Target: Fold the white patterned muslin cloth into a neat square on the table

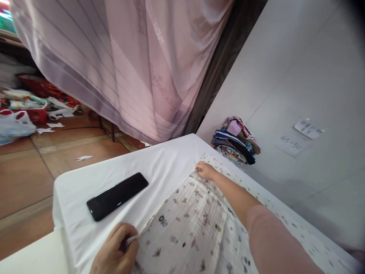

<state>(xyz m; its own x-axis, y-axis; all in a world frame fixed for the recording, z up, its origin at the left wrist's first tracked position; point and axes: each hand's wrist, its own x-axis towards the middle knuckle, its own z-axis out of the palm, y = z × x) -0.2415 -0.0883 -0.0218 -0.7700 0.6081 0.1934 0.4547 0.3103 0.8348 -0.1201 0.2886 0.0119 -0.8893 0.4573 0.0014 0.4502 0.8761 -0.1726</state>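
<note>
In the head view, the thin white fabric with small plant prints (191, 213) lies on the white-covered desk (171, 156), rightward from its edge, which runs between the near left hand (116, 247) and far right hand (207, 170), fingers of both pinching it.

We've got two bare hands here, one left hand (115, 249) and one right hand (205, 170), plus one flat black rectangular phone (117, 196), one thin white cloth with small printed motifs (196, 224), one shiny pink fabric curtain (134, 57), one multicoloured pile of folded clothes (234, 142), two handwritten white paper notes (309, 129) (292, 146) and, we reckon, at least three white paper scraps (84, 158).
</note>
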